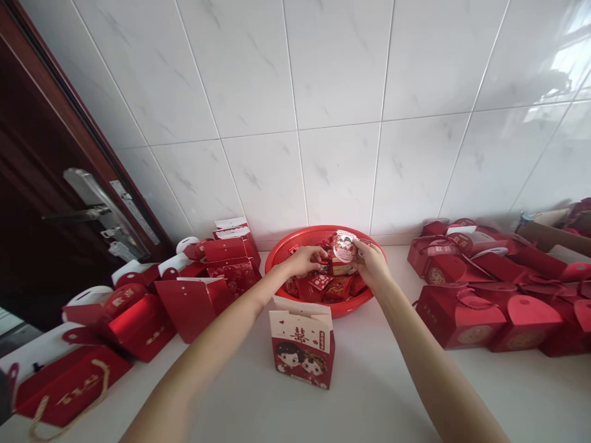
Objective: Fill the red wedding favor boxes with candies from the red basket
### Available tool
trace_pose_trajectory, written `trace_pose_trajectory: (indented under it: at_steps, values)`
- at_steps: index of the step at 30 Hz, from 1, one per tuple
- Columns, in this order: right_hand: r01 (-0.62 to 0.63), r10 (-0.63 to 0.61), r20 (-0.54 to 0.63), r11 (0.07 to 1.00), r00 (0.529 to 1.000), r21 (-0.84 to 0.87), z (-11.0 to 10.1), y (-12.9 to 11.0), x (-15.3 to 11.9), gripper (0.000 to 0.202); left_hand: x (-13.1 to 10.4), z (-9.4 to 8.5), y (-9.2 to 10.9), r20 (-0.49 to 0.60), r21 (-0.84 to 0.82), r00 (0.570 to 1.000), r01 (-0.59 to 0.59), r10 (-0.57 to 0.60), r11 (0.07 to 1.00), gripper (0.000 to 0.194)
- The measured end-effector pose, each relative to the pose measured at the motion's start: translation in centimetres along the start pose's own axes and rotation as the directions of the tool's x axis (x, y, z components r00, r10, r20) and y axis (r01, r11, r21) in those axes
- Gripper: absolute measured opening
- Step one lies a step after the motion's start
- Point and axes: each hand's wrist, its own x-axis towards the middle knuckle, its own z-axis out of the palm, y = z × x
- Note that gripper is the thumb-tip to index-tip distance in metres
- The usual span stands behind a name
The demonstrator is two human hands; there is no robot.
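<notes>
A red perforated basket [339, 311] holds several small wrapped sweets in red packaging. Over its right side, my right hand [370, 261] has its fingers closed on a round-topped packet [344, 246] with a printed figure. My left hand [308, 259] reaches into the left part of the basket, its fingers bent together; whatever they hold is too small to make out. In front of the basket a red and white box [302, 351] with two cartoon figures stands upright with its top flaps up, touched by neither hand.
Several red boxes stand on the left, among them one with a rope handle [69, 384]. More red boxes [462, 314] are grouped at the right. Behind is a tiled wall [341, 166]; a dark door [37, 154] with a metal handle is at the left.
</notes>
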Motion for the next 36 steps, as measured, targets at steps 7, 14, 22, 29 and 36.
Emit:
trace_pose_trajectory:
  at_steps: [7,14,22,29,36]
  values:
    - [-0.009,0.009,0.009,0.999,1.0,0.032,0.0,0.1,0.2,0.018,-0.2,-0.7,-0.3,-0.155,-0.171,0.988,-0.021,-0.006,0.985,0.026]
    - [-0.096,0.086,0.14,0.993,0.986,0.069,-0.1,-0.6,-0.2,0.014,-0.7,-1.1,0.1,-0.242,-0.263,0.97,-0.031,-0.035,0.964,0.027]
    - [-0.116,0.099,0.196,0.99,0.976,0.08,-0.2,-0.6,-0.2,0.015,-2.9,-1.0,1.2,-0.302,-0.21,0.951,0.0,-0.065,0.978,0.029]
    - [-0.114,0.101,0.153,0.99,0.983,0.084,-0.2,-0.5,0.1,0.016,-4.5,-1.0,1.4,-0.35,0.034,0.931,0.119,-0.1,0.992,0.028]
    - [-0.092,0.084,0.12,0.994,0.989,0.063,-0.1,-0.5,-0.1,0.01,-4.2,-0.6,3.0,-0.082,0.189,0.995,0.072,-0.057,0.979,0.032]
